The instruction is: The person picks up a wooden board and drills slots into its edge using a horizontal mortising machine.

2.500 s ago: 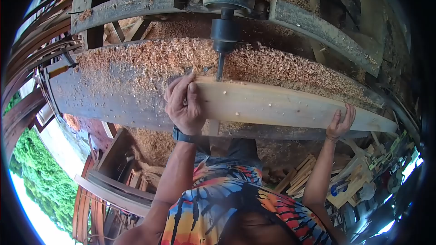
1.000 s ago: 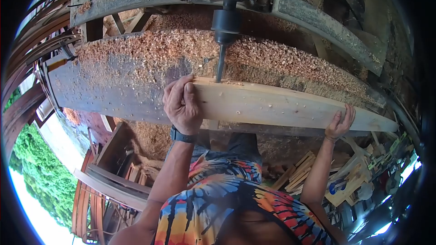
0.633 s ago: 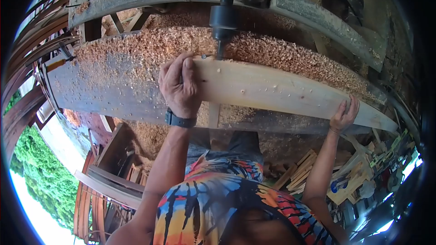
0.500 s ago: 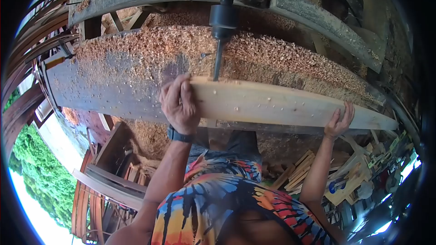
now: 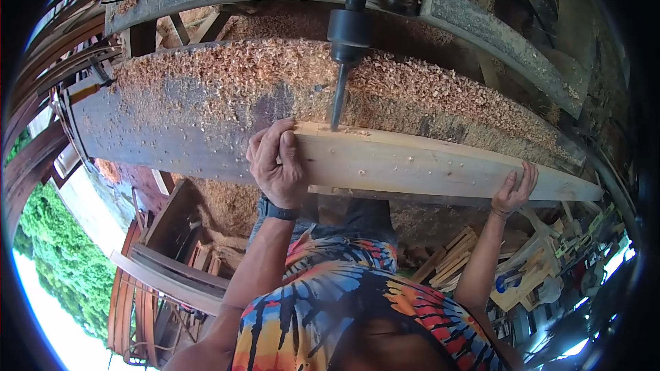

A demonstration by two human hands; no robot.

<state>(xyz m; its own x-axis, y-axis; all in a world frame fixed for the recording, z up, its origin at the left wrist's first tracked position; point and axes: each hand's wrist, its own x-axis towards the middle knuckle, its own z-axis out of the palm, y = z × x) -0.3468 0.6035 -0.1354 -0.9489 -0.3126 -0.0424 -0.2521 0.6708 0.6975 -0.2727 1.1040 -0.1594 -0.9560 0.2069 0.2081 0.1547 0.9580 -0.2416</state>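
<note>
A long pale wooden board (image 5: 405,163) lies across the view, its near end at the left and the other end narrowing to the right. My left hand (image 5: 278,168), with a dark watch (image 5: 278,209) at the wrist, grips the board's left end, thumb and fingers bent over its upper edge. Farther right, my right hand (image 5: 515,189) holds the board's lower side, fingers curled up against its face. A dark metal drill bit (image 5: 339,99) in a black chuck (image 5: 349,36) meets the board's top edge just right of my left hand. Small chips lie around the contact point.
A dark worktable (image 5: 158,130) carries heaped wood shavings (image 5: 440,93) along its far side. Behind stands a thick timber frame (image 5: 502,41). Wood strips (image 5: 457,254) and tools lie below right; a wooden box (image 5: 172,216) and stacked slats (image 5: 130,323) stand at the lower left.
The board, both hands and the bit appear slightly lower and to the right, partly from a shift of the view. More fresh chips show on the edge beside the bit.
</note>
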